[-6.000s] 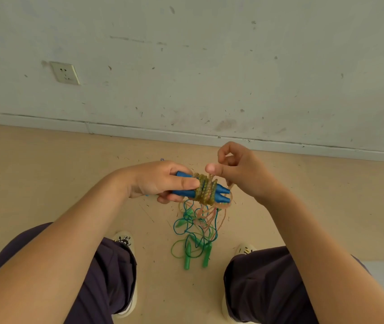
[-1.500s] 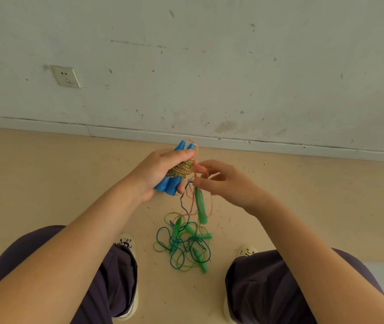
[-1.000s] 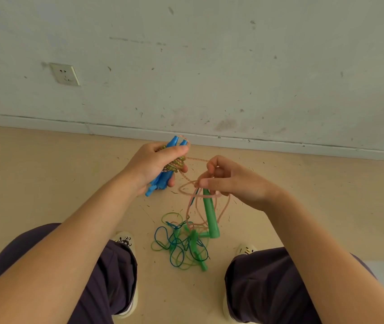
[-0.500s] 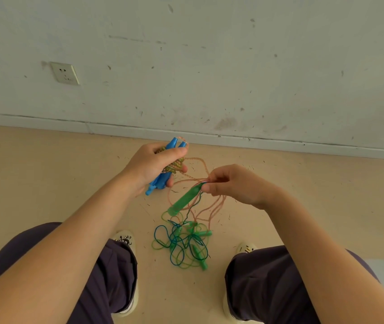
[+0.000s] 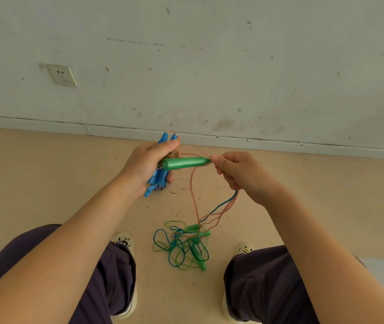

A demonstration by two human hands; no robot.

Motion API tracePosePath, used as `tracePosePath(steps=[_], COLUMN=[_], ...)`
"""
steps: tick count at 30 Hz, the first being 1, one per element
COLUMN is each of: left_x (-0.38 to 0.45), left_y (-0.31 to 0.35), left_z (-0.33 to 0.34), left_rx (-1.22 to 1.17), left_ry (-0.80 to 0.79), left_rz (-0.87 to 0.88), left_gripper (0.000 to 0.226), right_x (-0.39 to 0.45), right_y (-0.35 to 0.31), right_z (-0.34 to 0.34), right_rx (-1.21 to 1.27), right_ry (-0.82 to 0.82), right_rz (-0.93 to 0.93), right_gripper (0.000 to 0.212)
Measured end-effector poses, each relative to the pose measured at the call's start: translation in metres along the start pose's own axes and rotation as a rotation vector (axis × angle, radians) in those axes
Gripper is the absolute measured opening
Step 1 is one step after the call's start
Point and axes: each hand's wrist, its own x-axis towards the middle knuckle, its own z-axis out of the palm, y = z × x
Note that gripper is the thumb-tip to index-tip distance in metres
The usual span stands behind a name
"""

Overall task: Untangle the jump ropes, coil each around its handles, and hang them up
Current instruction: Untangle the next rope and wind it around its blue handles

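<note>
in the head view, you were freeing a green handle (image 5: 185, 163) from the pinkish rope (image 5: 193, 195) that trailed off the blue-handled bundle, and the way to do that well, i judge, was to lead the handle narrow end first back through the pink loop rather than tug, since pulling on the cords would likely tighten the snarl on the floor. your left hand (image 5: 147, 163) was clenched round the blue handles (image 5: 157, 178), which stood nearly upright with their tips showing above your thumb and the wound rope at their middle hidden mostly by your fingers. your right hand (image 5: 239, 173) pinched the narrow end of the green handle, holding it level so its wide end pointed at your left hand and sat just beside it; whether it touched i could not tell. from under that right hand a blue cord (image 5: 223, 204) and pink strands hung down to the tangle of ropes (image 5: 181, 246) lying on the floor (image 5: 46, 183) between your shoes, with more green handles in it. both forearms reached forward, wrists close together, near the base of the wall (image 5: 209, 66).
</note>
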Motion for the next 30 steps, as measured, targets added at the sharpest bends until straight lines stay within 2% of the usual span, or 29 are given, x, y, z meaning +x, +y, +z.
tracePosePath(steps=[5,10,13,16,20,22,24,26,30], left_x=[-0.007,-0.007,-0.006,-0.004,-0.002,-0.003,-0.003,-0.004,-0.008], left_y=[0.001,0.005,0.001,0.0,0.001,0.001,0.002,0.003,0.004], left_z=[0.004,0.005,0.008,0.007,0.003,0.002,0.0,-0.004,-0.005], left_rx=[-0.094,-0.27,-0.169,-0.043,-0.012,0.005,0.033,0.067,0.13], left_ry=[-0.097,-0.105,-0.143,-0.108,-0.081,-0.099,-0.148,-0.22,-0.359], left_rz=[-0.017,-0.028,-0.043,-0.044,-0.063,-0.056,-0.049,-0.076,-0.116], left_gripper=[0.035,0.024,0.023,0.025,0.025,0.021,0.02,0.028,0.035], right_x=[0.003,0.003,0.004,0.003,0.0,0.0,-0.001,-0.001,-0.001], right_y=[0.003,0.007,0.008,0.007,0.005,0.004,0.004,0.005,0.003], right_z=[0.006,0.011,0.016,0.015,0.007,0.005,0.004,0.002,0.002], right_rx=[0.061,0.084,0.12,0.04,-0.076,-0.11,-0.136,-0.158,-0.28], right_ry=[0.107,-0.022,-0.083,-0.118,-0.177,-0.152,-0.112,-0.087,-0.112], right_rz=[0.02,0.041,0.037,0.023,-0.053,-0.072,-0.081,-0.08,-0.062], right_gripper=[0.046,0.027,0.018,0.016,0.019,0.016,0.013,0.013,0.018])
